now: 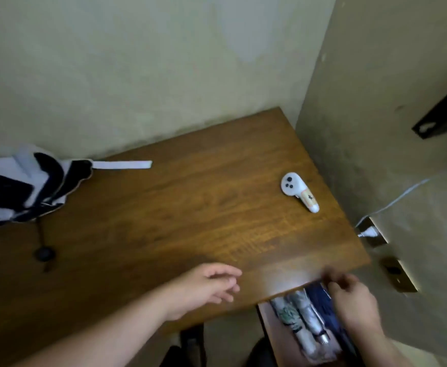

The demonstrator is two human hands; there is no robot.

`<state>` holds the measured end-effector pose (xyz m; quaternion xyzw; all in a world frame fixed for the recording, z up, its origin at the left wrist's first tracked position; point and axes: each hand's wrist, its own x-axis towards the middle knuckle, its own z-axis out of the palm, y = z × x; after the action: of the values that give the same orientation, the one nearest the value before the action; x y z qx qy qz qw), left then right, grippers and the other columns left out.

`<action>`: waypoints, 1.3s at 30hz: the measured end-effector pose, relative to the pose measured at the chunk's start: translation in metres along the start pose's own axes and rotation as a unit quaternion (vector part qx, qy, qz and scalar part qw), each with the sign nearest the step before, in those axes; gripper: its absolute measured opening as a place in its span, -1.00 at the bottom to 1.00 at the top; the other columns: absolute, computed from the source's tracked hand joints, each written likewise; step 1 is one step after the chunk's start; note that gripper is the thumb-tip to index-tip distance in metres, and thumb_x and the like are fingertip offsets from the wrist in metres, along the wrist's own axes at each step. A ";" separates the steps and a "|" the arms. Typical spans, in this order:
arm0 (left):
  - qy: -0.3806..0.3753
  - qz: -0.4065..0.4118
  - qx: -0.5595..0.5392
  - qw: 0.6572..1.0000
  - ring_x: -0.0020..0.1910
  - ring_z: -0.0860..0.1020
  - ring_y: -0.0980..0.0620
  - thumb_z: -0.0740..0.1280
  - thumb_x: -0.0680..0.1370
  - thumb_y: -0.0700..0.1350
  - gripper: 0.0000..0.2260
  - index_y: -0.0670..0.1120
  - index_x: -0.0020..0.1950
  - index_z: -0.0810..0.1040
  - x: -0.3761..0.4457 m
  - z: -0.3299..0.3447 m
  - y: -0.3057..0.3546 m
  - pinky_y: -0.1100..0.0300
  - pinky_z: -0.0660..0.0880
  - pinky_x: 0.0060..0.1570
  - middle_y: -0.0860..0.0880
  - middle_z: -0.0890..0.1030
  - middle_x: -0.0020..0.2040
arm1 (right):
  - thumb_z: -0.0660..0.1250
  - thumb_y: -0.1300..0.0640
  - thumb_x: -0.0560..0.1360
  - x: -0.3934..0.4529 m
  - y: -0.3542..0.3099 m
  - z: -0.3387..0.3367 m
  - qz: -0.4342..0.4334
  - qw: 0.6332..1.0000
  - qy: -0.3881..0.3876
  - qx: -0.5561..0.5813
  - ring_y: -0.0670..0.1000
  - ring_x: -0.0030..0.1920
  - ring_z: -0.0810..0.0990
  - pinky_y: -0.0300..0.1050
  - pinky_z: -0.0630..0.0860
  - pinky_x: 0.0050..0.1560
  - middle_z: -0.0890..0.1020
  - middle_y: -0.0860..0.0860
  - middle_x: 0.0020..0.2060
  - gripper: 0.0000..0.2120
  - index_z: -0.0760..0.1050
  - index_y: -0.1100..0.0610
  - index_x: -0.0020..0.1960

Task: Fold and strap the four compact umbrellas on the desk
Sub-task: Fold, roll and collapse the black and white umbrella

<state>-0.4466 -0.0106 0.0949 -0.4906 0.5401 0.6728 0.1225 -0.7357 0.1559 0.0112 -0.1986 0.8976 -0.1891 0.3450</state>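
At far left, unfolded umbrella [18, 186], strap [123, 165] pointing right; left hand [209, 290] relaxed open; right hand [354, 303] blurred, grip unclear.

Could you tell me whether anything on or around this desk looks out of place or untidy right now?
Yes: the black-and-white umbrella lies unfolded at the desk's far left, its white strap trailing loose. A white controller also sits near the right edge, unrelated to umbrellas.

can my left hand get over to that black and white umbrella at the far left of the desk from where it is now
Probably yes. The left hand hovers open and holds nothing, and only bare desk lies between it and the black and white umbrella; the stretch looks long but unobstructed.
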 end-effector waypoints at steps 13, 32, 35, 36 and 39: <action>0.432 -0.051 0.253 0.865 0.34 0.49 -0.09 0.39 0.61 -0.04 -0.68 0.13 0.37 0.57 -0.083 -0.386 -0.124 -0.02 0.53 0.31 -0.04 0.42 0.46 | 0.21 -0.04 0.59 -0.071 -0.278 0.141 -0.341 0.863 -0.102 -0.358 0.07 0.39 0.34 -0.05 0.40 0.39 0.38 -0.06 0.39 -0.51 0.33 -0.14 0.53; 0.446 -0.110 0.117 0.881 -0.06 0.58 -0.10 0.47 0.53 -0.19 -0.50 0.02 0.40 0.37 -0.026 -0.450 -0.212 0.09 0.57 -0.17 -0.19 0.43 0.31 | 0.23 -0.11 0.51 -0.125 -0.345 0.274 -0.310 0.843 -0.235 -0.371 -0.02 0.45 0.38 -0.23 0.32 0.41 0.29 -0.13 0.48 -0.38 0.25 -0.26 0.57; 0.442 -0.077 0.030 0.893 -0.10 0.57 0.00 0.49 0.50 -0.20 -0.54 0.09 0.30 0.41 -0.026 -0.415 -0.199 0.14 0.58 -0.25 -0.07 0.49 0.21 | 0.28 -0.09 0.52 -0.121 -0.348 0.275 -0.283 0.861 -0.277 -0.318 -0.04 0.46 0.41 -0.29 0.30 0.39 0.35 -0.14 0.47 -0.40 0.29 -0.24 0.55; 0.437 -0.061 -0.016 0.897 -0.07 0.59 0.00 0.51 0.50 -0.20 -0.55 0.13 0.26 0.43 -0.027 -0.402 -0.192 0.10 0.64 -0.21 -0.04 0.53 0.19 | 0.28 -0.12 0.50 -0.119 -0.349 0.275 -0.264 0.868 -0.292 -0.302 -0.04 0.43 0.45 -0.27 0.34 0.37 0.41 -0.14 0.45 -0.39 0.31 -0.23 0.54; 0.397 -0.032 -0.174 0.901 0.04 0.63 -0.06 0.54 0.49 -0.21 -0.56 0.19 0.18 0.45 -0.033 -0.351 -0.166 -0.06 0.70 -0.01 0.00 0.58 0.15 | 0.30 -0.20 0.43 -0.112 -0.353 0.275 -0.216 0.895 -0.317 -0.228 -0.08 0.19 0.60 -0.24 0.51 0.22 0.62 -0.16 0.20 -0.53 0.50 -0.20 0.33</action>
<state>-0.1303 -0.2321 0.0431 -0.7477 0.4025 0.5009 -0.1675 -0.3882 -0.1451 0.0502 -0.5104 0.6939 0.0240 0.5074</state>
